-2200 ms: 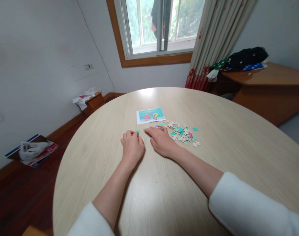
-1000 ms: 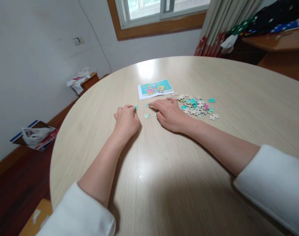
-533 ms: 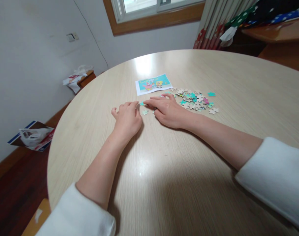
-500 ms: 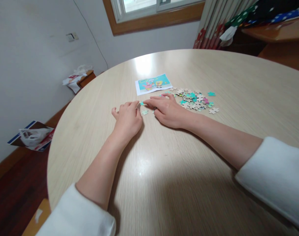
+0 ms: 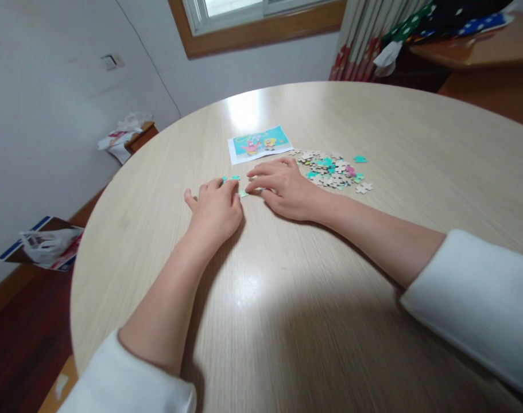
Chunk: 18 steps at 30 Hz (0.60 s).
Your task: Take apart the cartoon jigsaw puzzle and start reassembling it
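Observation:
My left hand (image 5: 213, 209) rests on the round wooden table (image 5: 287, 321), thumb spread out, its bent fingertips at a pair of small teal puzzle pieces (image 5: 230, 179). My right hand (image 5: 285, 192) lies flat beside it with fingers stretched left, its fingertips touching a pale loose piece (image 5: 243, 194) that lies between the two hands. A pile of loose puzzle pieces (image 5: 334, 172), teal, pink and cardboard-coloured, lies just right of my right hand. A printed cartoon reference picture (image 5: 260, 143) lies beyond the hands.
A window sill and curtain (image 5: 356, 40) stand behind the table. A wooden desk (image 5: 480, 51) with dark cloth is at the back right. On the floor at left lie a plastic bag on cardboard (image 5: 41, 246) and a small box with papers (image 5: 123, 137).
The view has tilted down and shifted. My left hand spread its thumb and loosened its pinch near the teal pieces. My right hand drew its fingertips back onto the loose piece between the hands.

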Available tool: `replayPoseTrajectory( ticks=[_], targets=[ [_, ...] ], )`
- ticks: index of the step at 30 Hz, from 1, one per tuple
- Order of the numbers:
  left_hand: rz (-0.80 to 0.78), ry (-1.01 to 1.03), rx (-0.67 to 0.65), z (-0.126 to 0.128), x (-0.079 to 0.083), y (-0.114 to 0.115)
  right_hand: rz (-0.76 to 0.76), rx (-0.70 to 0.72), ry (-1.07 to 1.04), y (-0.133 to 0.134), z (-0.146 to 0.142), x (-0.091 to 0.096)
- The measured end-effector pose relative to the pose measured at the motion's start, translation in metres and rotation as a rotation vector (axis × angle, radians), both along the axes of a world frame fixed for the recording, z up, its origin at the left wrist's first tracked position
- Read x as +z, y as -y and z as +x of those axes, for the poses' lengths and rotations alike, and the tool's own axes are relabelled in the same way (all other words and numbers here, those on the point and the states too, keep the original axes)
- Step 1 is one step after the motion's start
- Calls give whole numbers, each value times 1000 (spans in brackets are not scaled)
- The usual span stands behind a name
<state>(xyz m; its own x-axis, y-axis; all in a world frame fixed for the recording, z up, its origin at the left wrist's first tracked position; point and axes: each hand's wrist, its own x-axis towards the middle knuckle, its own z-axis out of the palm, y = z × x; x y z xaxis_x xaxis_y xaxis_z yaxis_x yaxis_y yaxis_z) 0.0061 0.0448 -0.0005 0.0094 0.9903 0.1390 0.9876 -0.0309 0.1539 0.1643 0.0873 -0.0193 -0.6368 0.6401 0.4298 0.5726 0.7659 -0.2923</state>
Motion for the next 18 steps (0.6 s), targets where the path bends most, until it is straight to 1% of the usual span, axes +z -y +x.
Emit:
replayPoseTrajectory(
  ticks=[6,10,13,15,18],
  targets=[
    [3,6,13,0,0,1,-24,-16,30,3,-1,1],
    [75,63,-15,1,4,1,-16,-71,14,4,-2,5],
    [107,118,-102,3,9,2,7,-160,-13,3,2,6],
    [83,134,-177,5,13,5,18,-199,-29,4,6,7],
    [13,106,-265,9,15,10,23,-205,-42,7,10,7]
  ],
)
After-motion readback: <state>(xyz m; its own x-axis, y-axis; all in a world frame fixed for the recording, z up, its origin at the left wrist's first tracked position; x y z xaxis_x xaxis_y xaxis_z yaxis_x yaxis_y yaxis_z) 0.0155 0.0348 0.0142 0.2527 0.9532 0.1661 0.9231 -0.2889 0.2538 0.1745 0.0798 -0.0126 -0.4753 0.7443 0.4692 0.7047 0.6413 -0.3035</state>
